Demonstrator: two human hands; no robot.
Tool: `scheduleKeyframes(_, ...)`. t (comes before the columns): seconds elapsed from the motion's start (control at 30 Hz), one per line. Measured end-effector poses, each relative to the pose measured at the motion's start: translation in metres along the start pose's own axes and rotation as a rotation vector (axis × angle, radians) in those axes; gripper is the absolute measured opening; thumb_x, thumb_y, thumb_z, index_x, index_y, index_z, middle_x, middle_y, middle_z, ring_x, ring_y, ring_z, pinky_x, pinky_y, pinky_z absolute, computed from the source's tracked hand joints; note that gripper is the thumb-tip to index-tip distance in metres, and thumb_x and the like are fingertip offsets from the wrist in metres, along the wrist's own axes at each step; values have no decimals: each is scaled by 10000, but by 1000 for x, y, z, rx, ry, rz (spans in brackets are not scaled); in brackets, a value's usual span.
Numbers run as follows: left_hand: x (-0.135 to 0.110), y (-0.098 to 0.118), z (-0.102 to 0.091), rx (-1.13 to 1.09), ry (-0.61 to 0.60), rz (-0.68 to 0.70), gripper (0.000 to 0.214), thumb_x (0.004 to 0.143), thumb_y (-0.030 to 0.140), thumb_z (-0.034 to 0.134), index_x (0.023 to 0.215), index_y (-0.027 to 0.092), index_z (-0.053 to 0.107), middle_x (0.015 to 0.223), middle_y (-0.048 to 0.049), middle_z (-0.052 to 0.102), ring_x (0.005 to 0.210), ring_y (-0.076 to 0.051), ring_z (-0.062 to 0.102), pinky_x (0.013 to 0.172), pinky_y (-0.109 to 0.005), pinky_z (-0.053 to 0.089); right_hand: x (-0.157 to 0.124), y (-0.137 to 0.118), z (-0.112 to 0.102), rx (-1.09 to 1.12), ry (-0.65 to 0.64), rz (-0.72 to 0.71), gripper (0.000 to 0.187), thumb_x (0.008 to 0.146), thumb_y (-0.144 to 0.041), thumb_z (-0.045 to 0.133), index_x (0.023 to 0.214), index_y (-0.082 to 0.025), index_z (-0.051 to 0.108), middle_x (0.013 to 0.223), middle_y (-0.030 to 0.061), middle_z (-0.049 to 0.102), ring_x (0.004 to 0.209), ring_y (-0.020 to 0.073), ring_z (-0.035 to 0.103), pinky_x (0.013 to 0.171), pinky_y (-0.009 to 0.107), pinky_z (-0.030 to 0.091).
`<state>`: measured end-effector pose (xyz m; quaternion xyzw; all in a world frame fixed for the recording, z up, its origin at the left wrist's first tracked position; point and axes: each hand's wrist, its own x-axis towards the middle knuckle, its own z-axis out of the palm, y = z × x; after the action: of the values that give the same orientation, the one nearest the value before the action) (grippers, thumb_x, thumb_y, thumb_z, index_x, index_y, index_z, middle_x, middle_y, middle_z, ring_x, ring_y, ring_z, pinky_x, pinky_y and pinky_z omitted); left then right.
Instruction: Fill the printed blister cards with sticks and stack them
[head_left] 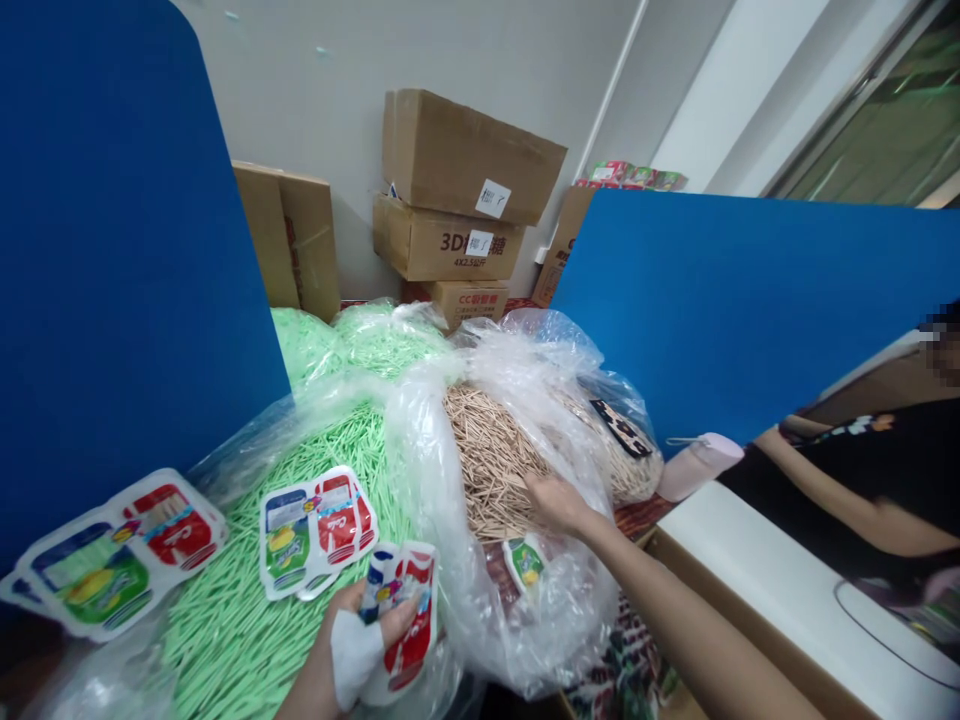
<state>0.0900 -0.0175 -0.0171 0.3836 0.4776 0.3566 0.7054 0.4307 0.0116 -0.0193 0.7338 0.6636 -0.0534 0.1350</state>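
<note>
My left hand (352, 640), with a white bandage round one finger, is closed on a printed red, white and blue packet (405, 620) low in the middle. My right hand (553, 502) reaches into a clear plastic bag (525, 370) and lies on a heap of brown sticks (487, 450), fingers curled into them; what they pinch is hidden. A big heap of green sticks (247, 600) in clear plastic lies to the left. On it rests a printed twin packet (315, 530), and another packet (112, 560) lies at the far left.
Blue divider panels stand at the left (112, 250) and right (735, 300). Cardboard boxes (457, 190) are stacked against the back wall. Another person's arm (840, 490) rests at the right beside a pink bottle (697, 465) and a white board (787, 590).
</note>
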Motion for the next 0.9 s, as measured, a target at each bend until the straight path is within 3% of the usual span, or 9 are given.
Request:
scheduleKeyframes(0.13,0,3,0,-11,-31,-3,434,525,470,840,742,124,691,604,-63,734,541,-243,675,550,-319,522,1,-1,-5,77,67,20,271,846,-59,369,1024,-129,560,1071,158,642,1048,246,561,889,349,353)
scheduleKeyframes(0.23,-1,8,2,-22,-26,-17,434,521,470,844,736,125,691,608,-60,737,539,-243,677,550,-320,525,3,-1,-8,188,77,25,279,830,-30,360,993,-126,566,1072,168,625,1029,242,551,888,350,348)
scheduleKeyframes(0.4,-5,15,11,-61,-34,-33,459,492,494,855,705,121,693,579,-58,726,515,-231,668,543,-310,527,-1,-3,-6,497,47,40,205,925,-197,355,988,-138,540,888,107,630,797,189,579,723,299,406)
scheduleKeyframes(0.6,-2,30,23,-238,-84,-27,439,503,384,882,819,130,712,643,-53,747,553,-229,687,568,-323,548,-16,-10,4,936,-78,-43,421,965,-513,242,1036,-185,495,727,-9,551,530,94,477,484,208,375)
scheduleKeyframes(0.67,6,42,31,-308,-149,-9,405,519,333,886,828,138,711,676,-48,755,580,-222,697,608,-331,560,-24,-20,3,1164,-158,-97,436,925,-581,334,1061,-197,488,711,-34,517,490,68,447,443,183,332)
scheduleKeyframes(0.8,27,62,57,-297,-418,56,331,579,323,862,798,115,728,709,-61,761,673,-228,713,715,-337,558,-42,-55,-13,1692,-475,-261,465,792,-581,611,1047,-207,504,669,-54,520,472,51,479,412,153,287)
scheduleKeyframes(0.9,34,63,72,-202,-558,62,295,636,288,832,843,101,737,739,-69,767,685,-227,712,698,-323,554,-49,-75,-23,1711,-533,-282,496,792,-598,602,1071,-198,513,657,-45,557,469,58,503,419,152,323)
